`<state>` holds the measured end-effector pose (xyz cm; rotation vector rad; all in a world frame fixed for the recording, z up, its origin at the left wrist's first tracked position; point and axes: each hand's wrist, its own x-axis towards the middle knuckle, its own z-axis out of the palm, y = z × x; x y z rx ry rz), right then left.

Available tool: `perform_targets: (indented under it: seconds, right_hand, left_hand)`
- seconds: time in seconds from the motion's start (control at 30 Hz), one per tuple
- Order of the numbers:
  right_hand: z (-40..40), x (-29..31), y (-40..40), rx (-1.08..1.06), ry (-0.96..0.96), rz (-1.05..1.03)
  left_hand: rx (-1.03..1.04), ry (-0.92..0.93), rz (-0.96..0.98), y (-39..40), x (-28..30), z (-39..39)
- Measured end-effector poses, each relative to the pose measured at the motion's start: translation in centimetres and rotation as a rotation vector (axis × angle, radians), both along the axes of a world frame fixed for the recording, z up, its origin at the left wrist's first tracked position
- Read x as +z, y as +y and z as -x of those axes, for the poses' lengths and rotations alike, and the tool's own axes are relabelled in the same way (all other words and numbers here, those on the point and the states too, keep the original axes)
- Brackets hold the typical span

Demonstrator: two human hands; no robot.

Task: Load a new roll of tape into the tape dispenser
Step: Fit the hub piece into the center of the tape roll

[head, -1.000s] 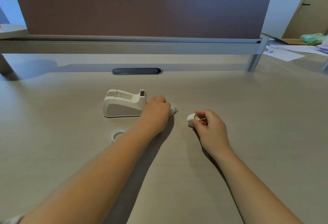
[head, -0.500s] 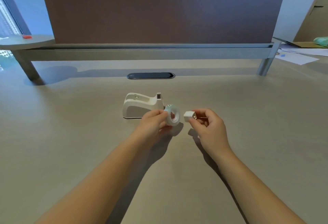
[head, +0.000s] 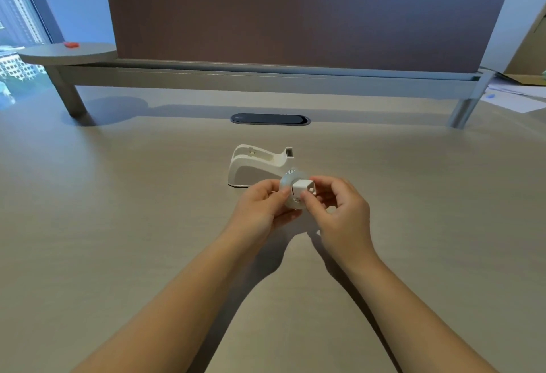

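Leftmost, one red object (head: pixel 71 45) on a round side shelf (head: pixel 44 55), then one empty white tape dispenser (head: pixel 256 166) mid-desk (head: pixel 118 225). Just right, overlapping it: left hand (head: pixel 260 207) pinching one tape roll (head: pixel 289 192), right hand (head: pixel 339 210) pinching one white core (head: pixel 302 187) at its hole.

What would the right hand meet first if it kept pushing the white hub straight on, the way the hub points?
Most likely the tape roll in the left hand. The right hand holds the hub right at the roll's hole; whether it has entered is unclear.
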<state>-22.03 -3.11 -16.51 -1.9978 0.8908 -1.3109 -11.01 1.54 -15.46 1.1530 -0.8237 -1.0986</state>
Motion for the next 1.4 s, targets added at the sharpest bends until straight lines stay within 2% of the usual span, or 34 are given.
perform_targets:
  seconds: [0.57,0.73,0.93,1.23,1.4]
  right_hand:
    - [0.1,0.6,-0.6,-0.006,0.241,0.121]
    - [0.2,0.6,-0.5,0.005,0.312,0.211]
    - [0.1,0.9,-0.3,0.021,0.405,0.305]
    - [0.3,0.9,-0.4,0.098,0.544,0.336]
    - [0.2,0.8,-0.3,0.131,0.568,0.309]
  left_hand:
    - [0.091,-0.229,0.013,-0.1,0.2,0.2]
    - [0.103,-0.264,0.006,0.0,0.6,0.3]
    - [0.104,-0.391,-0.022,0.2,0.9,-0.2]
    - [0.066,-0.311,-0.101,0.3,1.2,-0.5]
    - [0.070,-0.340,-0.132,0.4,1.3,-0.6]
